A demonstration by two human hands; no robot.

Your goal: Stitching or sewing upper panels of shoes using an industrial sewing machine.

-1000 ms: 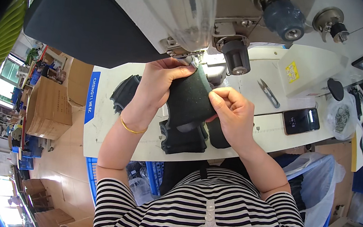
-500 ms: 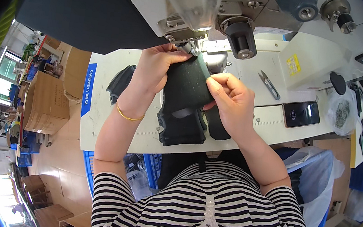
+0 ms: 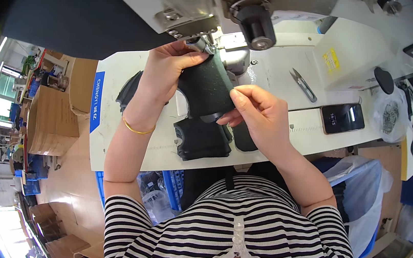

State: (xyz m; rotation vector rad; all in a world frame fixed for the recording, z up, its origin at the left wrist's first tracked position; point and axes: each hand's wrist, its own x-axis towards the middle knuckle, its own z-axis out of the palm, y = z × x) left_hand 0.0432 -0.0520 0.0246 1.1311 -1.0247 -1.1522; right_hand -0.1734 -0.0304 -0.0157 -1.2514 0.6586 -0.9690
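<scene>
A dark fabric piece point(image 3: 205, 88) runs from under the presser foot of a sewing machine point(image 3: 202, 42) toward me. My left hand point(image 3: 165, 70) pinches its upper left edge between thumb and fingers, close beside the foot. At its right edge, my right hand point(image 3: 259, 116) grips the fabric with thumb and forefinger. The lower end of the piece curls up, showing a lighter patch. Just below lies a stack of dark fabric pieces point(image 3: 204, 141). Another dark piece point(image 3: 244, 138) lies partly under my right hand, and more dark pieces point(image 3: 130, 90) lie left of my left wrist.
Thread snips point(image 3: 303, 85) and a phone point(image 3: 342, 118) lie on the white table point(image 3: 160, 146) to the right. Beyond them hangs a clear plastic bag point(image 3: 391, 118). A lined blue bin point(image 3: 363, 200) stands below on the right, cardboard boxes point(image 3: 55, 118) on the left.
The view has shifted, so the machine sits higher and further left. My left hand still holds the fabric by the foot; my right hand keeps its pinch on the right edge.
</scene>
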